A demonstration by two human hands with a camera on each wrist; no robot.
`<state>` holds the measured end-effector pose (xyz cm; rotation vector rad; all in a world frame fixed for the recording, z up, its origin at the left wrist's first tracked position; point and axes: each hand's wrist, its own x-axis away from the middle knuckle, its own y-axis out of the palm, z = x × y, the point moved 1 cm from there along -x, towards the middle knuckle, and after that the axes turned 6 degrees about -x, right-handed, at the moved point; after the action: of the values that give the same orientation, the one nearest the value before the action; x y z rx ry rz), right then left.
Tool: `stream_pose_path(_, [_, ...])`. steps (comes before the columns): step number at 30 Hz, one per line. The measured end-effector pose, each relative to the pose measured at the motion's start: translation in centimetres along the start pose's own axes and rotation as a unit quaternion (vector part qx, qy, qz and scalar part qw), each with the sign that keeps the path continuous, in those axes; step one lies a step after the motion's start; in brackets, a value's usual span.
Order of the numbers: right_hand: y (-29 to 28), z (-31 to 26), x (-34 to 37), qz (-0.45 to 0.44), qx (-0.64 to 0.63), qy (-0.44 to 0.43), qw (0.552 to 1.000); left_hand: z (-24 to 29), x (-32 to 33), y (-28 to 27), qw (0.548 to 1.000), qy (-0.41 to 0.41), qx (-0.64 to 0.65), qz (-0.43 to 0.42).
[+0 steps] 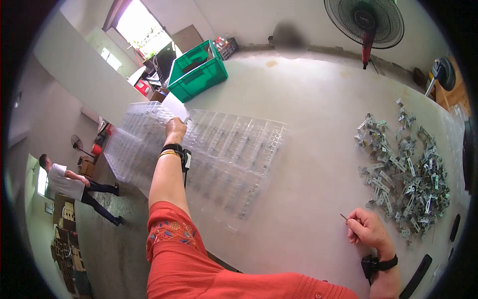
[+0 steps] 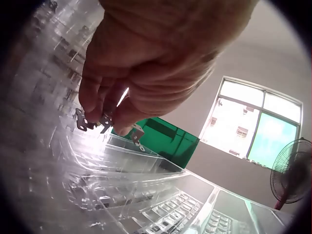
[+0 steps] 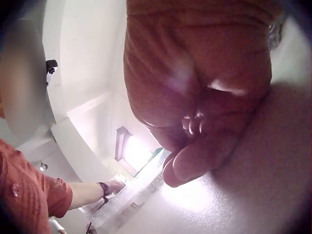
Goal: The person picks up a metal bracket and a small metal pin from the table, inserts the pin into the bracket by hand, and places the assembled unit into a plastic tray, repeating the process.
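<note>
My left hand (image 1: 176,130) reaches out over clear plastic compartment trays (image 1: 234,134) on the left of the table. In the left wrist view, its fingers pinch small metal brackets (image 2: 106,122), whose holed ends stick out below the fingertips. Small metal pieces show through the tray walls. Low over the tabletop at the right, my right hand (image 1: 367,229) pinches a short, thin dark piece (image 1: 343,217) between thumb and finger. The right wrist view shows its curled fingers (image 3: 200,156), with that piece hidden. Beside this hand lies a heap of metal brackets (image 1: 413,179).
A green plastic crate (image 1: 199,72) stands at the far left of the white table (image 1: 308,149). A fan (image 1: 366,22) is beyond the far edge. Black strip-like objects (image 1: 417,276) lie near the right edge. A person (image 1: 69,182) walks on the floor at left.
</note>
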<state>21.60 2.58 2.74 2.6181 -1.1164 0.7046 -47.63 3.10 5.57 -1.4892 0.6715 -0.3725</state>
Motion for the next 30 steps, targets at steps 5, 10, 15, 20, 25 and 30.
stream_pose_path(5, [0.2,-0.2,0.0,0.005,-0.002,0.004,1.0,0.1,-0.1,0.1,1.0,-0.001,-0.015,-0.006])
stream_pose_path(10, [0.2,-0.1,0.1,0.012,0.003,-0.003,1.0,-1.3,-1.3,2.5,1.0,-0.019,-0.02,-0.009])
stream_pose_path(15, [-0.3,0.0,0.0,-0.021,0.037,-0.016,0.999,-6.3,-8.1,9.3,0.996,0.008,-0.09,0.009])
stream_pose_path(20, [-0.5,0.7,0.2,-0.016,0.019,-0.029,0.999,1.2,-2.3,-1.7,0.985,0.147,-0.016,0.094])
stream_pose_path(25, [-0.6,0.7,0.3,-0.057,0.025,-0.059,0.996,12.0,4.3,-9.5,0.95,0.253,0.12,0.135])
stream_pose_path(30, [-0.8,1.1,0.5,-0.068,0.012,-0.078,0.995,24.2,12.8,-13.9,0.854,0.419,0.303,0.05])
